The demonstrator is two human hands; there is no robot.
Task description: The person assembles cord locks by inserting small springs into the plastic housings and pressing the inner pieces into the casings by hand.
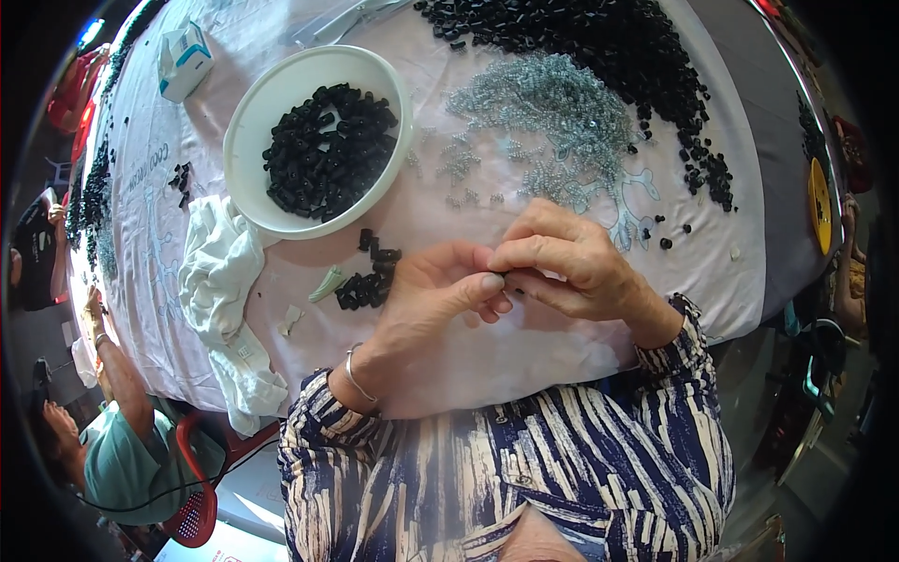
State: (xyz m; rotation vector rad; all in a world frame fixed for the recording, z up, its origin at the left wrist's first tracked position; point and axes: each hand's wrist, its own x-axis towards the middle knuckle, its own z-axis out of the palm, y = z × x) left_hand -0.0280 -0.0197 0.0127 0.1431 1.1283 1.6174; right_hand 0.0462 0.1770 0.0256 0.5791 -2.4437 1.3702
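My left hand [423,292] and my right hand [573,264] meet above the cloth, fingertips pinched together. Between them only a sliver of a small black piece [507,275] shows; the fingers hide the rest. Beside my left hand lies a little group of black cylindrical plastic pieces [363,290]. Beyond it stands a white bowl [245,178] with many similar black pieces [323,155] inside. Past my right hand spreads a heap of tiny silvery, spring-like pieces [552,108], with a large pile of black pieces [599,33] behind it.
A pale pink cloth [524,361] covers the table. Left of the bowl are a crumpled white cloth [220,272] and a small white-and-blue box [184,61]. Another person [122,450] sits at the left beside a red chair [195,510]. A yellow dish [819,206] is at the right edge.
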